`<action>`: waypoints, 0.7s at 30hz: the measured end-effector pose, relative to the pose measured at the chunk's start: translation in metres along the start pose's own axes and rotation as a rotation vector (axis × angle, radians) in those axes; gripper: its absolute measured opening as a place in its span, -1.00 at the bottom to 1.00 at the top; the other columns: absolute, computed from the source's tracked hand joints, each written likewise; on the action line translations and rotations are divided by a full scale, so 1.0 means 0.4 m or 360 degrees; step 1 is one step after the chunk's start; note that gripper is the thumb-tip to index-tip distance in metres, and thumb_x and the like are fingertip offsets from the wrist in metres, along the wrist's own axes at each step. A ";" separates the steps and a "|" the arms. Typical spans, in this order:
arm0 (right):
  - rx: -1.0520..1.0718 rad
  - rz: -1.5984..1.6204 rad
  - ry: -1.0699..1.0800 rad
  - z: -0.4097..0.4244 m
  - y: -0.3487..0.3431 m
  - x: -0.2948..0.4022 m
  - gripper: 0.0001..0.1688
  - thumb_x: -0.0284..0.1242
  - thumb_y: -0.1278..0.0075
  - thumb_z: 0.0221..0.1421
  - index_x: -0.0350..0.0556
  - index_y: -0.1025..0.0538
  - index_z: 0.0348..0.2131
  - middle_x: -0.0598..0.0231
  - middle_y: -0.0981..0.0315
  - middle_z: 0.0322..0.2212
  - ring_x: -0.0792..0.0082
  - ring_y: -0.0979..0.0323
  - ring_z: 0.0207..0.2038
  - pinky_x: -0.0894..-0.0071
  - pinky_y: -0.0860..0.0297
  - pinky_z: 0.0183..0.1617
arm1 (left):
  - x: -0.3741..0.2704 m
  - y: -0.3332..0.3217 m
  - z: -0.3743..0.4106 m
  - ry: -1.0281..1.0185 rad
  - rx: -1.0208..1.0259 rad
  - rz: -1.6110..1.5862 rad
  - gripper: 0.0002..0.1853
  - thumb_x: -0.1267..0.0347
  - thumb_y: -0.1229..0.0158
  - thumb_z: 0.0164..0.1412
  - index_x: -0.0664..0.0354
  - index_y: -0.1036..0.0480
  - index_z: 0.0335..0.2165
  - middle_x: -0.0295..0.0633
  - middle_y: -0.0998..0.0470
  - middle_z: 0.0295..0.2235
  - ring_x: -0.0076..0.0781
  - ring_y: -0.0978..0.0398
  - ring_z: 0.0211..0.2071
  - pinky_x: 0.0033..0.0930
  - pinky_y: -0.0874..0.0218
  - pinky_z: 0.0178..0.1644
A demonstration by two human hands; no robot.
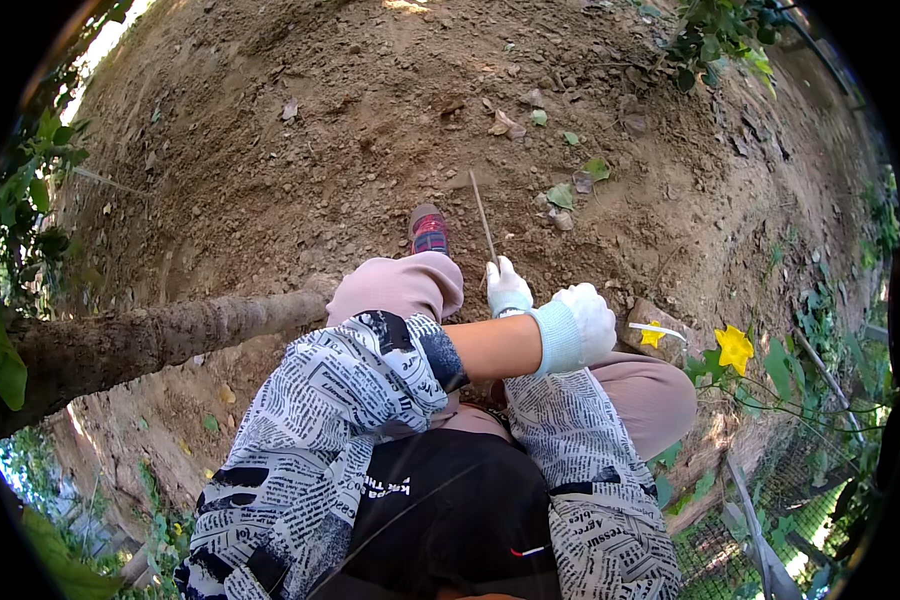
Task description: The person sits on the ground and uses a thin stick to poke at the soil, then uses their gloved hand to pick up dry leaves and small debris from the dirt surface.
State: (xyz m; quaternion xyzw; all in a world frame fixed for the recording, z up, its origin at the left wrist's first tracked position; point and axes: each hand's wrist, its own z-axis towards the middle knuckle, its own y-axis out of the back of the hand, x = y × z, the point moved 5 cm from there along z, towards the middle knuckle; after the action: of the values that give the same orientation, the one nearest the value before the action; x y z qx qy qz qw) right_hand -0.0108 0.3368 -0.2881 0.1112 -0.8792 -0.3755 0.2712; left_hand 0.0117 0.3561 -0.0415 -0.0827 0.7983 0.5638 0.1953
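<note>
My right hand, in a white glove with a pale blue cuff, grips a thin stick or rod. Its long end points away from me over loose brown soil. My left arm crosses in front of my body, so my gloved left hand lies to the right of the right one. The left fingers are curled, and whether they enclose anything is hidden. Beside that hand is a stone or brick with a white strip and a yellow flower against it.
A tree trunk comes in from the left beside my knee. My shoe rests on bare soil strewn with dry leaves. At right stand a vine with a yellow flower and green netting.
</note>
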 end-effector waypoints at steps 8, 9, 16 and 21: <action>0.0075 -0.0195 0.0124 0.125 0.029 0.113 -0.52 0.02 0.28 0.17 0.11 -0.35 -0.14 -0.09 -0.48 -0.30 -0.12 -0.44 -0.19 -0.05 -0.34 -0.14 | 0.009 0.024 0.003 -0.0021 -0.0046 -0.0014 -0.79 0.36 -0.01 0.04 0.23 -0.53 -0.45 -0.10 -0.54 -0.38 -0.22 -0.54 -0.37 -0.24 -0.38 -0.33; 0.0073 -0.0163 0.0114 0.113 0.038 0.126 -0.52 0.02 0.28 0.17 0.10 -0.36 -0.14 -0.08 -0.48 -0.28 -0.12 -0.43 -0.18 -0.04 -0.34 -0.13 | 0.016 0.020 0.002 0.0047 -0.0045 -0.0055 -0.80 0.36 -0.01 0.04 0.23 -0.53 -0.44 -0.11 -0.54 -0.38 -0.22 -0.54 -0.36 -0.24 -0.38 -0.32; 0.0104 -0.0234 0.0052 0.122 0.024 0.130 -0.53 0.01 0.28 0.18 0.12 -0.37 -0.14 -0.04 -0.48 -0.25 -0.07 -0.44 -0.15 -0.01 -0.34 -0.12 | 0.010 0.028 0.004 0.0012 -0.0009 -0.0037 -0.80 0.36 -0.01 0.05 0.20 -0.54 -0.43 -0.13 -0.54 -0.38 -0.20 -0.54 -0.33 -0.23 -0.38 -0.32; 0.0155 -0.0125 0.0103 0.094 -0.006 0.153 -0.49 0.01 0.27 0.17 0.23 -0.32 0.01 -0.02 -0.48 -0.24 -0.08 -0.43 -0.15 -0.01 -0.32 -0.10 | 0.020 0.037 -0.011 0.0049 0.0024 -0.0076 -0.79 0.35 -0.01 0.06 0.22 -0.54 -0.42 -0.12 -0.55 -0.38 -0.19 -0.54 -0.32 -0.23 -0.39 -0.31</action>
State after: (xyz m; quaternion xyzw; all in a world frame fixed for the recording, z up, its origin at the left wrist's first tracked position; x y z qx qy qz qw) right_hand -0.0825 0.3331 -0.2872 0.1706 -0.8822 -0.3388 0.2789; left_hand -0.0016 0.3577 -0.0307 -0.1087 0.8031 0.5517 0.1970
